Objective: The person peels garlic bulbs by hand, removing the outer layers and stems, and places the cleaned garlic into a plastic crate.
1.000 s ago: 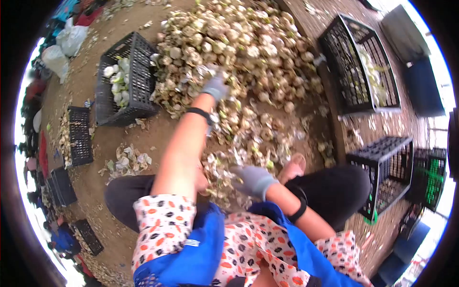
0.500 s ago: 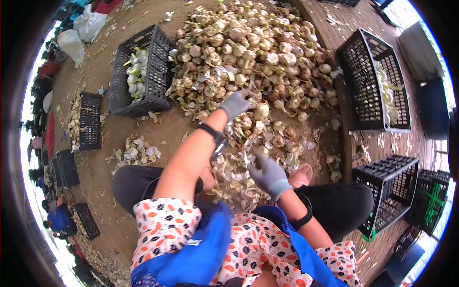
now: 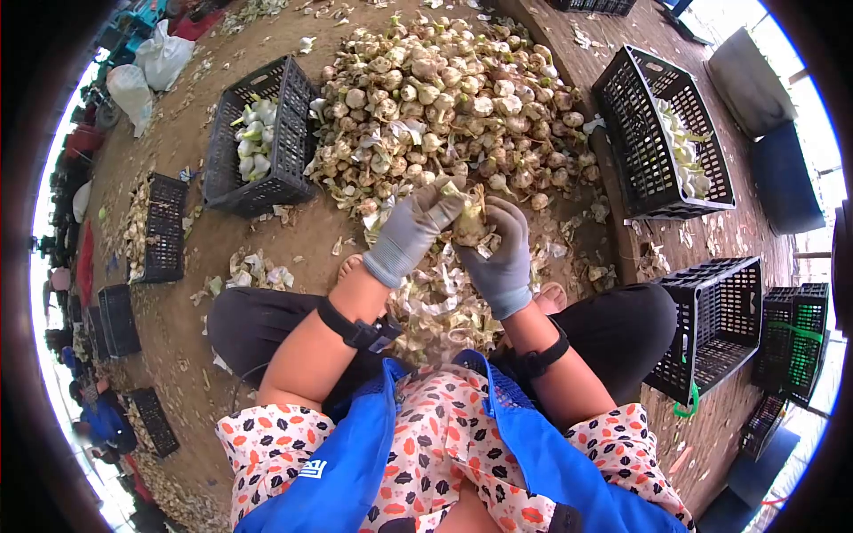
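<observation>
In front of me my left hand [image 3: 414, 229] and my right hand [image 3: 503, 258], both in grey gloves, are closed round one garlic bulb [image 3: 469, 224] with brownish outer skin. The left fingers pinch its left upper side. The right fingers curl about its other side, the thumb below. Just beyond lies a big heap of unpeeled garlic bulbs [image 3: 444, 98]. Under my hands, between my knees, is a litter of loose garlic skins [image 3: 435, 311].
Left of the heap stands a black crate [image 3: 298, 133] with cleaned white garlic [image 3: 256, 142]. Another crate [image 3: 622, 142] with white garlic is at the right, above a black crate [image 3: 711, 329] lying on its side. A person in blue [image 3: 108, 422] is far left.
My left hand has drawn back from the heap with a garlic bulb. My right hand has risen to meet it, and both now hold the bulb.
</observation>
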The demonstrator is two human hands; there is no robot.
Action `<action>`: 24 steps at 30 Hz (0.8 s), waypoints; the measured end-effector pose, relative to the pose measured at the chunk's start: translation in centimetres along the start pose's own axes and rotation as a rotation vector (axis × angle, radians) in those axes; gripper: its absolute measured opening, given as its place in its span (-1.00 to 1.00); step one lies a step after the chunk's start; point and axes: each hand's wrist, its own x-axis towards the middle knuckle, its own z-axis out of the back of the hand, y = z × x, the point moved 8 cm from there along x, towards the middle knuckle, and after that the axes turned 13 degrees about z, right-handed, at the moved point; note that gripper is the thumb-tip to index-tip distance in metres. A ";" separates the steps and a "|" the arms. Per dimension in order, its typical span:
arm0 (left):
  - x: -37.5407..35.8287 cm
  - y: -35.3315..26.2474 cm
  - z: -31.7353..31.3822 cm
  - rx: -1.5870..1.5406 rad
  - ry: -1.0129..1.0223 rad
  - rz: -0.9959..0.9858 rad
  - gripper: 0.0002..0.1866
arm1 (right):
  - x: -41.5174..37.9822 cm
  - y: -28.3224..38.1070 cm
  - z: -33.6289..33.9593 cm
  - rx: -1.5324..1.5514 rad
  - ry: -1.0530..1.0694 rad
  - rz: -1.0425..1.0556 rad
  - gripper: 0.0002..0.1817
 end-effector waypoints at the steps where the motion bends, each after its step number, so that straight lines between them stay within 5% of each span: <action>1: -1.0 -0.6 -0.6 0.058 -0.064 -0.041 -0.59 | 0.1 0.9 0.0 -0.061 0.033 0.063 -0.33; 10: -4.4 -1.7 -1.4 0.448 -0.177 -0.286 -0.42 | -0.2 3.0 0.7 -0.159 0.064 0.248 -0.31; 16: -5.5 -1.5 -0.6 0.290 -0.256 -0.460 -0.45 | -2.3 -0.7 -1.6 0.835 -0.019 -0.385 -0.17; 20: -6.3 -0.4 0.0 0.293 -0.421 -0.413 -0.58 | -2.7 0.6 -2.8 1.193 0.072 -0.660 -0.41; 22: -7.1 -1.1 -1.1 0.537 -0.473 -0.421 -0.61 | -3.1 0.2 -3.9 1.398 0.196 -0.923 -0.45; 23: -8.2 -1.8 -2.6 0.655 -0.389 -0.542 -0.69 | -3.8 -1.0 -3.4 1.152 0.123 -0.985 -0.40; 24: -8.7 -1.9 -3.6 0.845 -0.342 -0.708 -0.71 | -5.0 -4.1 -3.7 1.011 0.013 -0.831 -0.38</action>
